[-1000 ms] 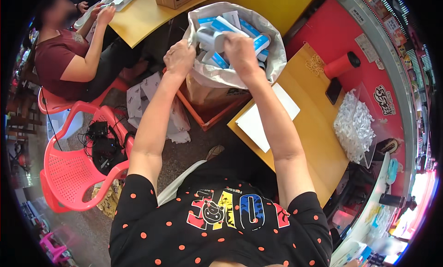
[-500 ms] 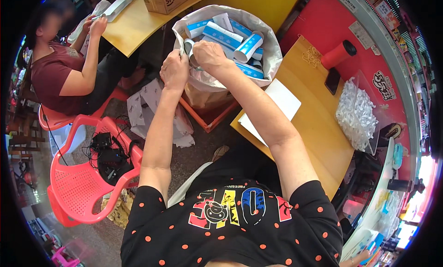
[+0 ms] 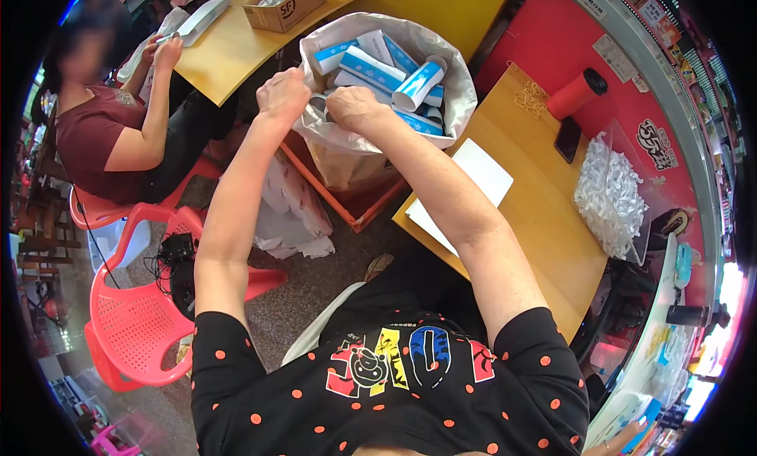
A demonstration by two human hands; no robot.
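Left hand [image 3: 284, 95]: pinching the bag [image 3: 343, 142]
Right hand [image 3: 352, 109]: curled — can't tell on what
Table [image 3: 544, 251]: phone [image 3: 568, 140], cup [image 3: 571, 97] — red wall [image 3: 540, 46] beside

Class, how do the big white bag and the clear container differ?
The bag is opaque; the container is see-through. The bag holds blue-and-white tubes; the container holds small white pieces. The left hand is at the bag's rim; no hand touches the container. Both hold many items.

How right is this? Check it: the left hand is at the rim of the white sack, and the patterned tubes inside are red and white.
Not quite: the patterned tubes inside are blue and white, as the head view shows. The left hand is at the rim of the white sack.
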